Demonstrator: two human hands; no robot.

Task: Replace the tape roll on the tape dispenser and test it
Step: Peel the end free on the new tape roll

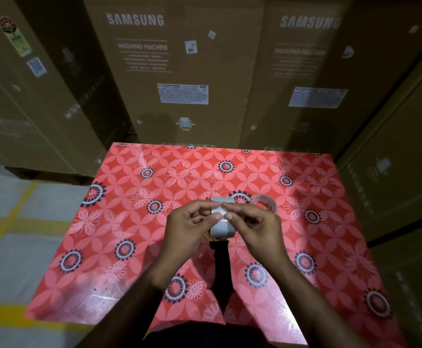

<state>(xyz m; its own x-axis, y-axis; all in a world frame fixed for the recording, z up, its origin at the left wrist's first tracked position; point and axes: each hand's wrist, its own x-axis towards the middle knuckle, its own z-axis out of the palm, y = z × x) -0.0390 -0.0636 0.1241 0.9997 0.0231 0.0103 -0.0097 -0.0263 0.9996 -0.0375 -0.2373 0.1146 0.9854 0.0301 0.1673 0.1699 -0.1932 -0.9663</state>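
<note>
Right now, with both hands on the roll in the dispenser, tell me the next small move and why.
Probably peel the tape's free end up and draw it toward the front of the tape dispenser. Both the left hand and the right hand pinch at the top of the mounted tape roll, as if picking at its edge, while a clear roll lies aside on the table.

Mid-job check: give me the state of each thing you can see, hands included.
Tape dispenser: lying on the table, handle toward the person.
Grey tape roll: on the dispenser, both hands picking at it.
Left hand: fingertips pinched on the roll.
Right hand: fingertips pinched on the roll.
Clear tape roll: on the table, untouched.
</note>
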